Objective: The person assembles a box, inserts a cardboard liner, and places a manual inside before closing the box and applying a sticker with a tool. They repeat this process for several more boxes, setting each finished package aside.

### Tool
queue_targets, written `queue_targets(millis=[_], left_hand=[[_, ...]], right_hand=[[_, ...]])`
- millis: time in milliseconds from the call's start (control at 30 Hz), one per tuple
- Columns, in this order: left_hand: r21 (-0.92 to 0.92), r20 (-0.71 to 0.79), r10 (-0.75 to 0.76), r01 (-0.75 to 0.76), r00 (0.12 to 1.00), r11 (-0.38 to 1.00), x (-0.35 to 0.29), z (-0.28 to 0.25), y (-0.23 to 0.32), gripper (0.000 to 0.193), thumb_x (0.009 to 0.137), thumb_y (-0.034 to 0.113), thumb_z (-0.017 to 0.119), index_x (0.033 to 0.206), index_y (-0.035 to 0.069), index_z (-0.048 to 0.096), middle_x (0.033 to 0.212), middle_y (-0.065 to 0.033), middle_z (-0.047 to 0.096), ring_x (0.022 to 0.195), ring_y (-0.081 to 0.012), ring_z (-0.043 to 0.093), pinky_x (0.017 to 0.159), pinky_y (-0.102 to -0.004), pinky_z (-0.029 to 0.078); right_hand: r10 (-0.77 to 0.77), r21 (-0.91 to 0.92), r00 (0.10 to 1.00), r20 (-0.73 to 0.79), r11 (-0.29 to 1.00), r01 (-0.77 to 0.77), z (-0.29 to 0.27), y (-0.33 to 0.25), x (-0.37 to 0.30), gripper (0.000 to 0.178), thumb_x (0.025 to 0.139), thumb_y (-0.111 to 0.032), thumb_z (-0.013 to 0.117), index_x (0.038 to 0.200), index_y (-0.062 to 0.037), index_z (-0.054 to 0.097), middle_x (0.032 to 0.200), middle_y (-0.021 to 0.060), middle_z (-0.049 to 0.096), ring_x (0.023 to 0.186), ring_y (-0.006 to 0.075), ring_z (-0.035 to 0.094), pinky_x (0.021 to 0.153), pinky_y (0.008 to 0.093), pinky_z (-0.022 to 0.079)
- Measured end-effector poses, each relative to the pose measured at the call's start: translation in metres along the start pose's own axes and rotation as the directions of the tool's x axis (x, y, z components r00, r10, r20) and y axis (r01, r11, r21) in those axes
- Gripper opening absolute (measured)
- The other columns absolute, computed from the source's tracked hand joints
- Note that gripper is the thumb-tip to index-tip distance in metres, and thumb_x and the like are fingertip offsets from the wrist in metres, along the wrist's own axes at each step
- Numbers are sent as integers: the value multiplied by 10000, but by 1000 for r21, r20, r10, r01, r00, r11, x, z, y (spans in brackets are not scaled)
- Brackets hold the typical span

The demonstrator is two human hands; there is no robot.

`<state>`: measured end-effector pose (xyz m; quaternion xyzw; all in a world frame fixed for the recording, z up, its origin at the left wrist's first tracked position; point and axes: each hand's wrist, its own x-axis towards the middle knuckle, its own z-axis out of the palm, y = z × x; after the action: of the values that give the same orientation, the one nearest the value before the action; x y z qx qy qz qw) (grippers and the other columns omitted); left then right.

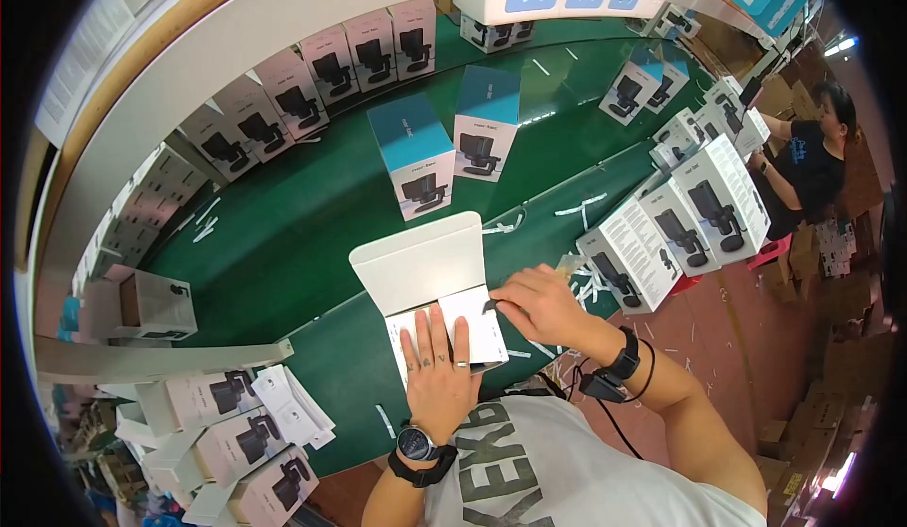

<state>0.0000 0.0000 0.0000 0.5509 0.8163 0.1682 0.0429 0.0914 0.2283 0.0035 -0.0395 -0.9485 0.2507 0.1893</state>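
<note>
White box [487, 338] crosswise, lid [418, 261] away

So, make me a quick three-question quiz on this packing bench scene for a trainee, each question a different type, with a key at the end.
1. True or false: the white box under the person's left hand is fully shut.
2. Multiple choice: what colour are the tops of the two cartons standing just beyond it? A) red B) teal C) yellow
3. Fill in the blank: the round-faced watch is worn on the person's ____ wrist.

Key:
1. False; it stands open, with its flap raised.
2. B, teal.
3. Left.
</note>
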Motion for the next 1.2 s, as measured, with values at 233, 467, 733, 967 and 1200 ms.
queue_targets(millis=[233, 467, 733, 967, 1200], left_hand=[[9, -23, -1, 1, 1000, 1000, 3, 1, -5, 963, 795, 335, 809, 1562, 4, 330, 1617, -361, 252, 1513, -544, 216, 1208, -700, 154], [12, -38, 12, -12, 999, 1000, 5, 0, 0, 934, 765, 311, 824, 1528, -7, 391, 1613, -348, 267, 1506, -546, 225, 1201, -698, 182], [-119, -80, 14, -23, 997, 993, -7, 1, -7, 844, 750, 213, 811, 1480, -23, 458, 1539, -299, 387, 1457, -508, 337, 1195, -600, 299], [74, -14, 78, -77, 997, 994, -18, -11, 4, 712, 819, 193, 736, 1436, -54, 481, 1501, -289, 440, 1430, -479, 397, 1219, -552, 293], [77, 73, 69, -74, 995, 994, -30, 0, -1, 615, 894, 187, 608, 1443, -58, 480, 1493, -281, 480, 1433, -453, 424, 1246, -530, 256]], right_hand=[[1, 27, 999, 42, 1000, -2, -7, -5, 10, 181, 863, -192, 736, 1005, -87, 695, 846, 61, 659, 779, 275, 636, 709, 399, 420], [122, 148, 986, 114, 979, -138, -11, -19, -3, 198, 855, -192, 738, 1004, -70, 695, 856, 75, 681, 788, 279, 666, 716, 392, 465], [546, 459, 792, 274, 649, -607, -50, 3, -54, 265, 860, -195, 782, 1064, -38, 715, 923, 148, 714, 757, 311, 677, 673, 373, 520], [124, -20, 992, 37, 992, -123, -27, -44, 9, 316, 854, -205, 782, 1138, -81, 727, 932, 90, 692, 855, 288, 660, 739, 396, 483], [-50, -44, 976, -213, 998, 42, 67, -81, 69, 186, 788, -175, 792, 944, -129, 701, 940, 14, 659, 863, 224, 648, 762, 376, 452]])
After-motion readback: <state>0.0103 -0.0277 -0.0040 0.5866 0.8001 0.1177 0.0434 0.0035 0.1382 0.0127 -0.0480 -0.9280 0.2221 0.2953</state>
